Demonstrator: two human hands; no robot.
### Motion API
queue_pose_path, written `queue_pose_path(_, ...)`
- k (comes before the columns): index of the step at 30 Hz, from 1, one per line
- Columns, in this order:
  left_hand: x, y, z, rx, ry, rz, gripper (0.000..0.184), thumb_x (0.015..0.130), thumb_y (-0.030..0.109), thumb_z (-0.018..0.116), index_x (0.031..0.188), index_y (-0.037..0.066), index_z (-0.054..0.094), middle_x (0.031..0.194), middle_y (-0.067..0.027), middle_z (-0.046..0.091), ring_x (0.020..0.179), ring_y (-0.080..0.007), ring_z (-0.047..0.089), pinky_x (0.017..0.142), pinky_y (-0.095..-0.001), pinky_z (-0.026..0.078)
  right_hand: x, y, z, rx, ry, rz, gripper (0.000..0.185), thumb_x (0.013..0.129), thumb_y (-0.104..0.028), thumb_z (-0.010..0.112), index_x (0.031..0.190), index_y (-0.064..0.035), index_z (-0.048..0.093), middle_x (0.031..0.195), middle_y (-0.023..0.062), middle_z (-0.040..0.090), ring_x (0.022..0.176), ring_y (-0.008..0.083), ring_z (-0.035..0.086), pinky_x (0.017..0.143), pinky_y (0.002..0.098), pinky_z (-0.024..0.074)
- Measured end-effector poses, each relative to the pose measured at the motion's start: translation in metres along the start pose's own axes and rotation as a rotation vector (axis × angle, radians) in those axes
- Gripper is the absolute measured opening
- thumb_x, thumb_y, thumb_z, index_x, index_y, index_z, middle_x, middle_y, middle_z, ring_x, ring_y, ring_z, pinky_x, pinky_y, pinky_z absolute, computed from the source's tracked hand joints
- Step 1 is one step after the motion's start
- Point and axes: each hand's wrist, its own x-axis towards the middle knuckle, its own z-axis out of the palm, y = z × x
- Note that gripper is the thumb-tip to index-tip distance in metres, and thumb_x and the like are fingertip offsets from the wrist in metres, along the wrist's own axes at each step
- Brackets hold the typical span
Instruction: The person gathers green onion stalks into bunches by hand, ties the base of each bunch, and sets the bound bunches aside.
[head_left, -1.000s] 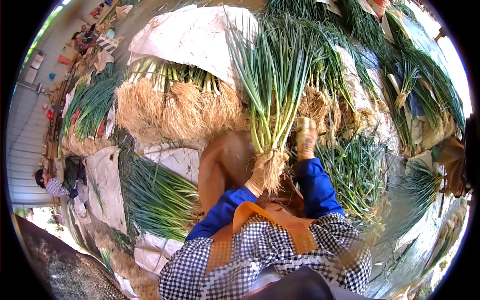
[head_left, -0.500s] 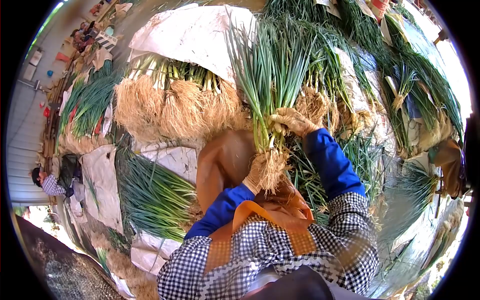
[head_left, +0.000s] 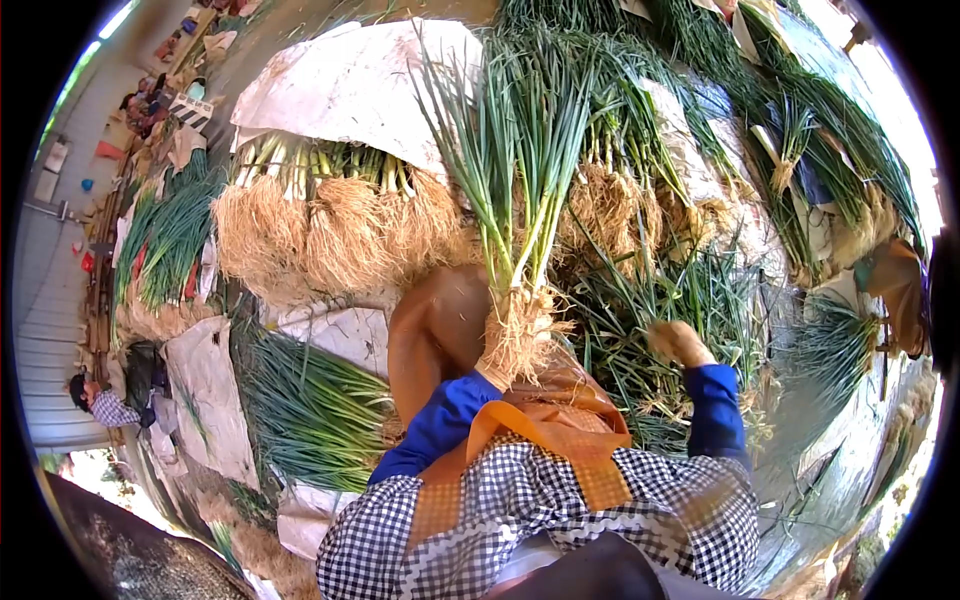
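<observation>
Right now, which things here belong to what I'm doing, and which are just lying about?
Likely part of the job:
Rooted green bunch, gripped in the left hand
Loose green leaves, near the right hand
Similar bunches, partly under a white sheet

Probably just lying about:
Striped object, upper left
Pale sheet, at left

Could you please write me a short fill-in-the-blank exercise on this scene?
1. The left hand grips the bunch at its ____ end.
2. The hand apart from the bunch is the person's ____ one.
3. Both forearm sleeves are plain ____.
4. The apron strap is ____.

Missing words: root; right; blue; orange.
</observation>
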Motion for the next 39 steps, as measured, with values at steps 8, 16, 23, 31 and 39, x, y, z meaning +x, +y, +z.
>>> queue_pose_path(8, -0.006, 0.010, 0.016, 0.013, -0.005, -0.086, 0.031, 0.087, 0.027, 0.052, 0.108, 0.005, 0.055, 0.098, -0.0113, 0.057, 0.073, -0.0187, 0.055, 0.058, -0.0302, 0.048, 0.144, -0.158, 0.062, 0.957, -0.087, -0.503, 0.037, 0.090, -0.034, 0.052, 0.108, -0.0027, 0.059, 0.080, 0.0001, 0.060, 0.068, 0.0095, 0.051, 0.063, 0.0241, 0.0427)
queue_pose_path(16, -0.006, 0.022, 0.015, -0.060, -0.071, -0.162, 0.028, 0.086, 0.027, 0.054, 0.104, 0.006, 0.056, 0.094, -0.0105, 0.056, 0.070, -0.0173, 0.052, 0.055, -0.0281, 0.045, 0.158, -0.166, 0.078, 1.215, 0.583, -0.650, 0.029, 0.076, -0.026, 0.070, 0.092, -0.0029, 0.061, 0.081, 0.0099, 0.066, 0.073, 0.0186, 0.061, 0.065, 0.0290, 0.0474)
queue_pose_path(23, -0.007, 0.020, 0.020, 0.007, 0.132, -0.150, 0.029, 0.090, 0.029, 0.049, 0.109, 0.007, 0.054, 0.095, -0.0096, 0.056, 0.069, -0.0164, 0.051, 0.056, -0.0271, 0.046, 0.216, -0.141, 0.073, 0.315, 0.273, -0.758, 0.035, 0.085, -0.029, 0.059, 0.104, 0.0009, 0.061, 0.081, 0.0103, 0.065, 0.069, 0.0205, 0.059, 0.066, 0.0327, 0.0475)
queue_pose_path(31, -0.026, 0.010, 0.055, 0.087, 0.408, 0.006, 0.030, 0.093, 0.032, 0.046, 0.110, 0.009, 0.053, 0.094, -0.0094, 0.056, 0.066, -0.0154, 0.049, 0.055, -0.0263, 0.045, 0.063, -0.146, 0.070, 1.036, 0.104, -0.508, 0.022, 0.089, -0.024, 0.053, 0.080, -0.0047, 0.052, 0.058, -0.0009, 0.050, 0.049, 0.0067, 0.043, 0.048, 0.0197, 0.0344)
queue_pose_path(39, -0.011, 0.020, 0.023, -0.035, 0.096, -0.113, 0.029, 0.089, 0.028, 0.051, 0.107, 0.006, 0.055, 0.094, -0.0097, 0.057, 0.068, -0.0162, 0.051, 0.053, -0.0265, 0.045, -0.007, -0.027, 0.029, 0.512, -0.457, -0.179, 0.026, 0.083, -0.031, 0.060, 0.080, -0.0054, 0.065, 0.072, 0.0083, 0.064, 0.064, 0.0156, 0.060, 0.052, 0.0292, 0.0454)
